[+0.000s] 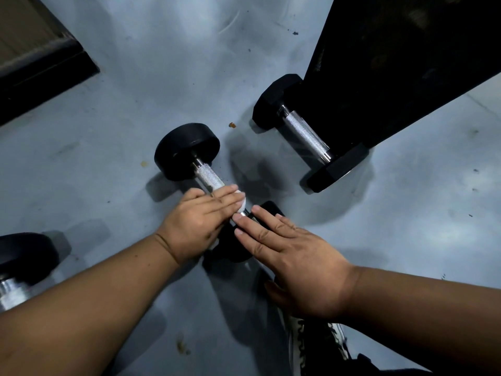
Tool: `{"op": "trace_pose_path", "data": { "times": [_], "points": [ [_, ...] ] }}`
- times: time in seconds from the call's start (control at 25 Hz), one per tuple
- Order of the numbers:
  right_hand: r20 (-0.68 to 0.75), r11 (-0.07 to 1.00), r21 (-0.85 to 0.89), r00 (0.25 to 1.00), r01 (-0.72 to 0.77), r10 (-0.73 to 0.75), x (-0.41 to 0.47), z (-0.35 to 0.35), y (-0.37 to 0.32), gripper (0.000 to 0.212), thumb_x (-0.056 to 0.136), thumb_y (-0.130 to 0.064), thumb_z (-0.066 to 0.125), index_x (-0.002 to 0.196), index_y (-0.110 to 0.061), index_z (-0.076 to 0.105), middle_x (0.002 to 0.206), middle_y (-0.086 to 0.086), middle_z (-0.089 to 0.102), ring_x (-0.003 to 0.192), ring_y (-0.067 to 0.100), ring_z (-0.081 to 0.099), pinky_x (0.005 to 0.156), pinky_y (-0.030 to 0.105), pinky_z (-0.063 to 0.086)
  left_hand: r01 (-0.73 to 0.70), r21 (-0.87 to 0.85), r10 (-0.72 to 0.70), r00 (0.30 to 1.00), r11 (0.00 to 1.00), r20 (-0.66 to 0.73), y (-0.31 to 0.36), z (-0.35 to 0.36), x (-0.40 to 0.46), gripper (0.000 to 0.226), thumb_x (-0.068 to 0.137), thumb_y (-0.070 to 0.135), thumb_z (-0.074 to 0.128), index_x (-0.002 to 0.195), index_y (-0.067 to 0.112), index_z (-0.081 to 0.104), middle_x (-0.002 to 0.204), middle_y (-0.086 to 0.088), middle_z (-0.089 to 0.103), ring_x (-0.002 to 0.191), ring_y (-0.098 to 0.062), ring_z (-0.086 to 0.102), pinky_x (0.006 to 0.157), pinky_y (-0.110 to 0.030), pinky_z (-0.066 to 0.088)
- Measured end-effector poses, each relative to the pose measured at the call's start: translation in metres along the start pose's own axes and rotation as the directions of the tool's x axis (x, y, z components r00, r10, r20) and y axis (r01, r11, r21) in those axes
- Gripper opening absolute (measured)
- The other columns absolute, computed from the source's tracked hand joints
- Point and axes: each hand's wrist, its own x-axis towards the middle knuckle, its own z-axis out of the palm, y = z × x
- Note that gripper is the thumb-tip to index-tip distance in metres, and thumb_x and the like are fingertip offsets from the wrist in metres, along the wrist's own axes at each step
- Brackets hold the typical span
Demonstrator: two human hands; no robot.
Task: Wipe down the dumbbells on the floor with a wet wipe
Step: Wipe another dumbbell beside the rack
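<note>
L hand (199, 221) wraps wipe (241, 202) on dumbbell (187, 153) handle; no legible markings.

Illumination is dim and cool. Soft glare patches lie on the grey floor (176, 50) at upper centre and right of frame. Multiple overlapping shadows spread from the round-headed dumbbell (189, 156) and hex dumbbell (306, 131). Wide-angle distortion bends lines at the edges. The lower corners appear soft.

Bare forearms, no sleeves, left hand (202, 221), right hand (292, 256), patterned shoe (336, 340) (black-and-white)
</note>
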Motion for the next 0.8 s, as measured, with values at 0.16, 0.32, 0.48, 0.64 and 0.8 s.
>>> {"op": "trace_pose_path", "data": {
  "times": [0.16,0.32,0.48,0.64,0.8],
  "points": [
    [0.005,1.000,0.029,1.000,0.003,-0.003,0.000,-0.001,-0.001,0.094,0.074,-0.044,0.060,0.161,-0.017,0.038,0.172,0.003,0.028,0.159,0.028,0.024,0.123,0.046,0.033,0.340,-0.005,-0.337,0.929,0.940,-0.151,-0.020,-0.003,0.005,0.036,0.099,0.010,0.054,0.130,0.016,0.070,0.139,0.004,0.066,0.134,-0.012,0.057,0.086,-0.036,0.039],
    [0.010,1.000,0.000,1.000,0.012,-0.012,0.001,-0.004,-0.001,0.092,0.075,-0.045,0.057,0.160,-0.016,0.040,0.171,0.005,0.031,0.157,0.028,0.028,0.121,0.046,0.039,0.150,-0.053,-0.155,0.983,0.987,-0.095,0.014,0.010,0.002,0.038,0.097,0.008,0.051,0.129,0.009,0.071,0.138,-0.003,0.067,0.134,-0.019,0.059,0.088,-0.035,0.037],
    [0.012,0.999,-0.035,0.999,0.035,-0.035,0.002,-0.006,-0.005,0.089,0.073,-0.045,0.057,0.157,-0.016,0.048,0.168,0.005,0.036,0.155,0.029,0.034,0.118,0.046,0.043,0.125,-0.028,-0.127,0.990,0.992,-0.054,-0.013,-0.005,0.004,0.034,0.103,0.017,0.048,0.128,0.015,0.072,0.137,0.003,0.068,0.132,-0.015,0.060,0.085,-0.034,0.036],
    [0.041,0.998,-0.051,0.998,0.045,-0.043,0.002,-0.006,-0.008,0.093,0.070,-0.046,0.067,0.156,-0.016,0.049,0.168,0.006,0.036,0.156,0.029,0.033,0.118,0.046,0.043,0.325,-0.016,-0.323,0.934,0.946,-0.151,-0.006,0.002,0.002,0.035,0.101,0.013,0.049,0.128,0.012,0.072,0.135,0.000,0.069,0.133,-0.017,0.060,0.085,-0.037,0.037],
    [0.034,0.996,-0.065,0.998,0.058,-0.056,0.002,-0.006,-0.010,0.092,0.071,-0.046,0.067,0.156,-0.015,0.049,0.168,0.007,0.036,0.156,0.030,0.033,0.118,0.048,0.043,0.052,-0.065,-0.054,0.998,0.997,-0.023,0.005,0.001,-0.005,0.036,0.099,0.015,0.051,0.129,0.011,0.071,0.138,0.001,0.067,0.135,-0.015,0.058,0.088,-0.031,0.033]
  ]
}}
